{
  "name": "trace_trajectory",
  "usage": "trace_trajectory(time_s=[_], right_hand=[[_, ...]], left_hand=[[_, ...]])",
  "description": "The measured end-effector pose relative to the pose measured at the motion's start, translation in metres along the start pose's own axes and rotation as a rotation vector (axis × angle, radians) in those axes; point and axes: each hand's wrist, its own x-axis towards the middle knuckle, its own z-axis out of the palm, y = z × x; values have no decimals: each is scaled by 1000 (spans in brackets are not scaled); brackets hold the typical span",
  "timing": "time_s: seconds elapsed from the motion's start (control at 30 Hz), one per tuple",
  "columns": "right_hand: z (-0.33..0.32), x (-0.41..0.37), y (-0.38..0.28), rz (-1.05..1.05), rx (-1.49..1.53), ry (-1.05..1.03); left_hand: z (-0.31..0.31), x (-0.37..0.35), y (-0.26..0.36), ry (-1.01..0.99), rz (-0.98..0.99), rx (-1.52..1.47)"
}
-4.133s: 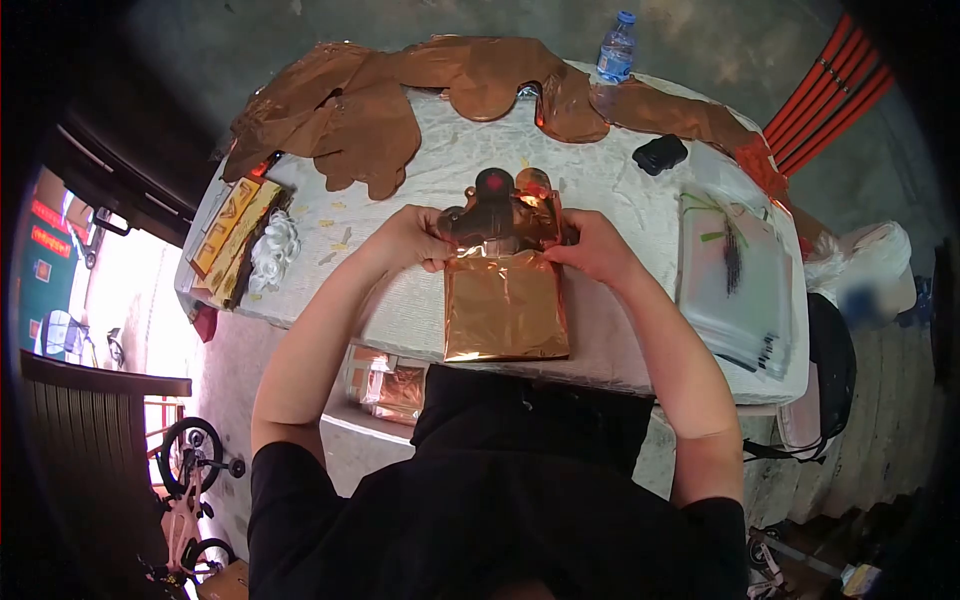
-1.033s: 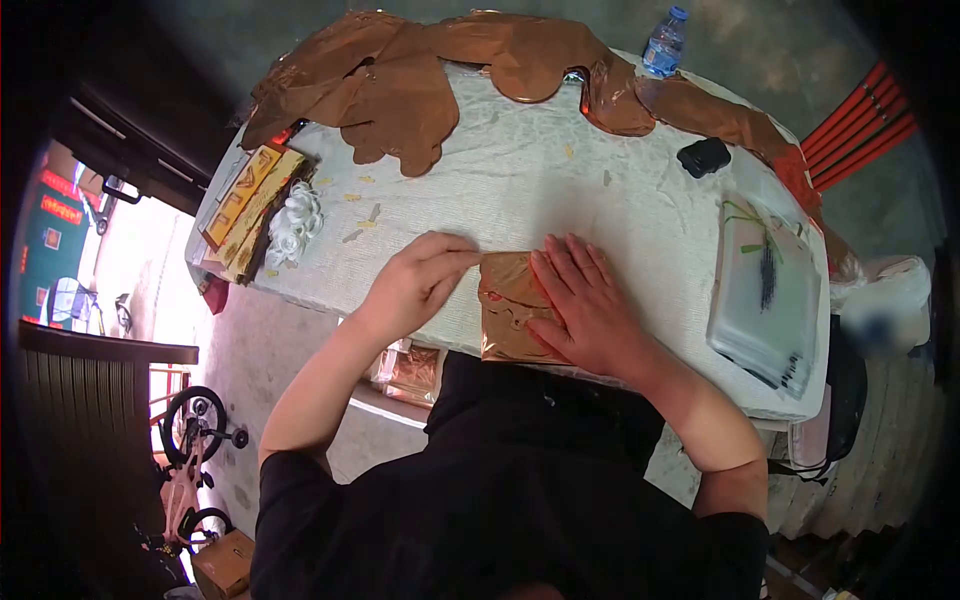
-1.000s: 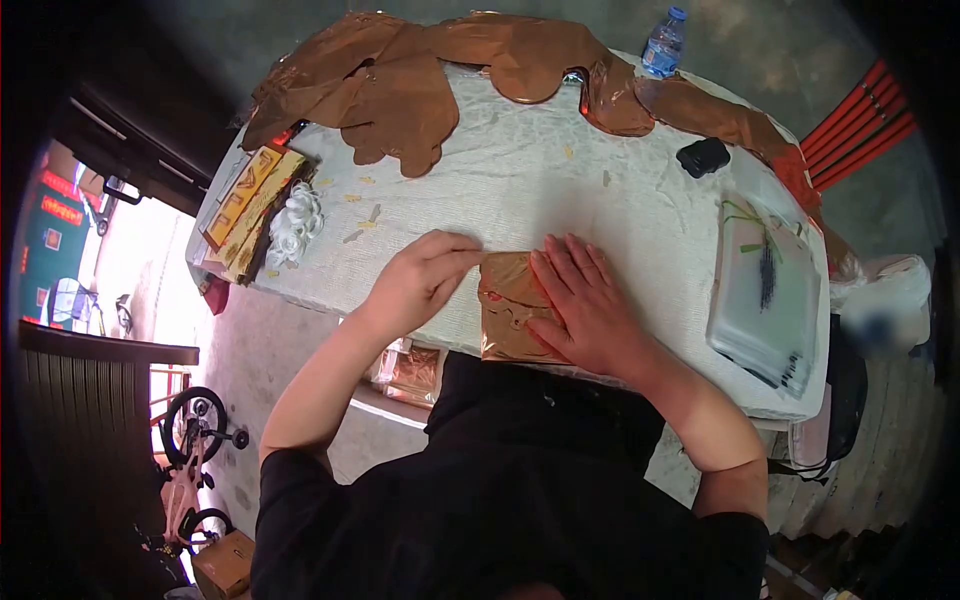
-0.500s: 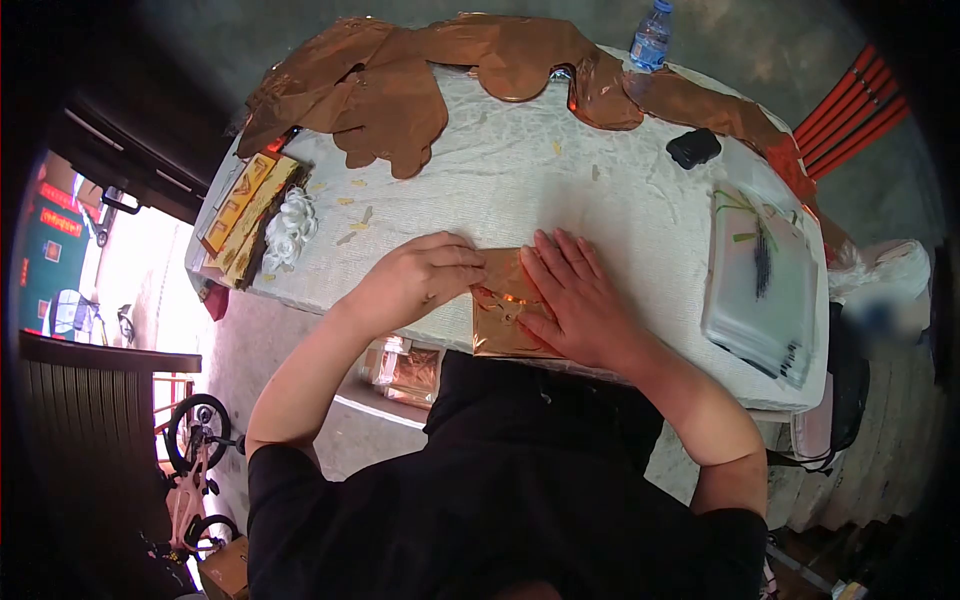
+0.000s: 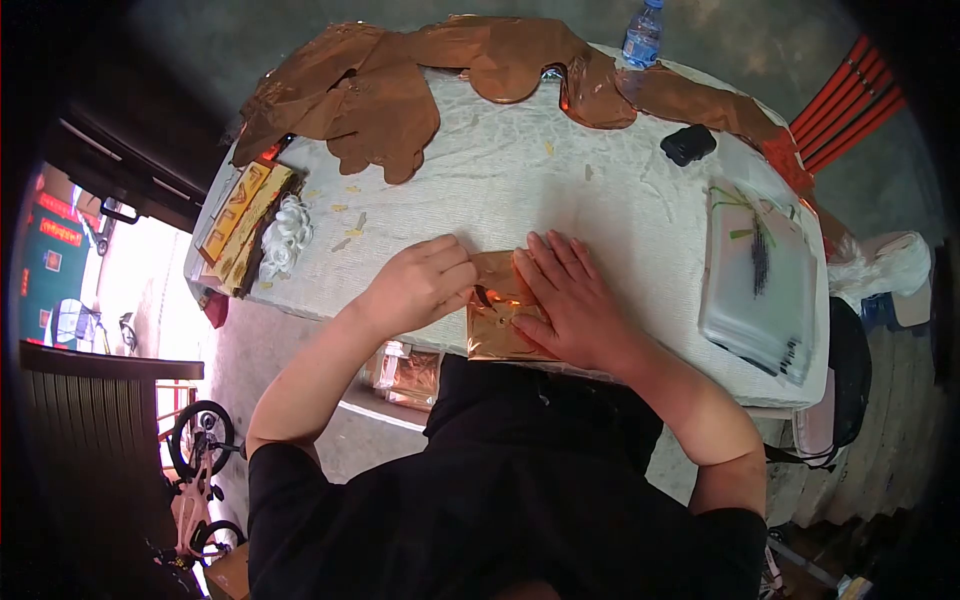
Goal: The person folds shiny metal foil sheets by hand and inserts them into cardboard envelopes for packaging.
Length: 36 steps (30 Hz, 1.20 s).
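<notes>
A folded copper-coloured foil balloon (image 5: 497,340) lies as a shiny rectangle at the near edge of the table. My left hand (image 5: 425,283) is closed at its upper left edge, fingers curled and pinching the foil; the fingertips are partly hidden. Flat across the right side of the packet rests my right hand (image 5: 570,300), its fingers stretched out toward the far side and its thumb over the foil. Part of the packet is covered by this hand.
Flat copper foil balloons (image 5: 380,110) line the table's far edge. At left are gold-yellow packets (image 5: 240,220) and white artificial flowers (image 5: 287,238). A black object (image 5: 688,146), a stack of clear plastic bags (image 5: 740,310) and a water bottle (image 5: 642,38) lie right.
My left hand has curled its fingers more tightly at the foil's left edge. My right hand stays flat on the packet. The whole view has shifted slightly.
</notes>
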Motion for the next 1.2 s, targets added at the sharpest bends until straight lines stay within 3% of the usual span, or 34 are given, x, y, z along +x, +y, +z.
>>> trace_trajectory(time_s=[0.13,0.3,0.43,0.5,0.83,0.9,1.03,1.2], right_hand=[[-1,0,-1,3,6,3],[-1,0,-1,1,3,3],[-2,0,-1,-1,8,6],[-2,0,-1,-3,10,6],[0,0,-1,0,10,13],[0,0,-1,2,5,10],[0,0,-1,4,-3,0],[-1,0,-1,6,3,-10]], left_hand=[[7,0,3,0,-27,-11],[0,5,11,-73,-281,-344],[-2,0,8,-91,-302,-427],[-8,2,11,-151,-417,-528],[-15,6,6,-226,-427,-534],[-17,9,2,-227,-270,-407],[-16,15,-3,-281,-221,-323],[-13,16,-9,-299,11,-133]])
